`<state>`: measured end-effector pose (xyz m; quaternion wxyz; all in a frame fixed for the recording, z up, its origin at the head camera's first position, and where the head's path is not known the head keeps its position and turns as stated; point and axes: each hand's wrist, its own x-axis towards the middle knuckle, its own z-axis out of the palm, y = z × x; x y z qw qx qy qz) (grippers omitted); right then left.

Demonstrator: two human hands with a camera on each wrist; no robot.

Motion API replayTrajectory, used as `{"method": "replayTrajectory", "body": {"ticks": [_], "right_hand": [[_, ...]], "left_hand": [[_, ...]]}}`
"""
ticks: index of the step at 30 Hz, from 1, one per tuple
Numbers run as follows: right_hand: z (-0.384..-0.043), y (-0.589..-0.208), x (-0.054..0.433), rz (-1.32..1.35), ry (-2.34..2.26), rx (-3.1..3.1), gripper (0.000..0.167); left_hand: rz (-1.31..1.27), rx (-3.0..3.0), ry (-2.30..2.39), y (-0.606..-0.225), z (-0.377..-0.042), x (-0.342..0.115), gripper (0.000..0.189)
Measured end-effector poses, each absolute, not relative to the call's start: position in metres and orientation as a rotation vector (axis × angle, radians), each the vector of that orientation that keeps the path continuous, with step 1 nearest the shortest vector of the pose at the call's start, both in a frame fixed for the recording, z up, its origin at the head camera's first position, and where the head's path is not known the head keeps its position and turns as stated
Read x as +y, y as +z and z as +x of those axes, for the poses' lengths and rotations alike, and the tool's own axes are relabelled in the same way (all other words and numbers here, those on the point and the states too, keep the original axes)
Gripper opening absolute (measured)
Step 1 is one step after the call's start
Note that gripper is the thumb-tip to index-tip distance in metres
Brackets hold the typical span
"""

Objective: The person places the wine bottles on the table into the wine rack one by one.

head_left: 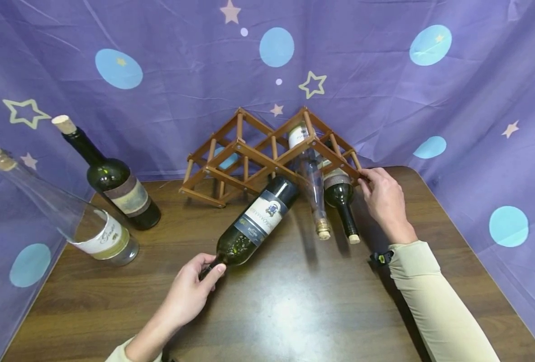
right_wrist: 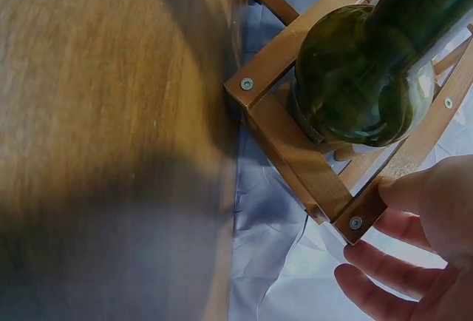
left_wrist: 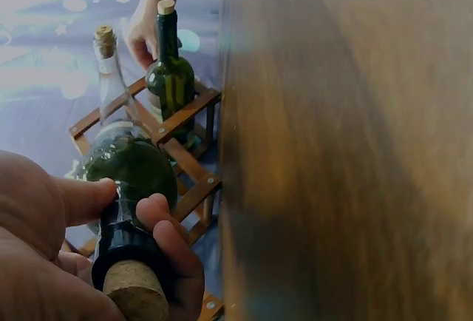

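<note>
My left hand grips the neck of a dark green wine bottle with a white and blue label. The bottle slants with its base toward the front of a folding wooden wine rack; whether base and rack touch I cannot tell. In the left wrist view, its cork sticks out past my fingers. At the rack's right end my right hand pinches the wooden corner between thumb and fingers. A clear bottle and another dark green bottle lie in the rack's right part, corked necks facing forward.
On the left of the brown wooden table stand a dark green corked bottle and a large clear corked bottle. A purple curtain with stars and dots hangs right behind the rack and along the table's sides.
</note>
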<state>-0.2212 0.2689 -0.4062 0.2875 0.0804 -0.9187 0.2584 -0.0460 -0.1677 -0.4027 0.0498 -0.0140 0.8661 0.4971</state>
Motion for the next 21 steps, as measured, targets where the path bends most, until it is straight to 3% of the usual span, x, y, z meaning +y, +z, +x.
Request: {"method": "replayTrajectory", "body": {"ticks": [21], "right_hand": [[-0.220, -0.407, 0.269, 0.241, 0.673, -2.451, 0.029]], "left_hand": [[-0.245, 2.330, 1.812, -0.421, -0.055, -0.144, 0.019]]}}
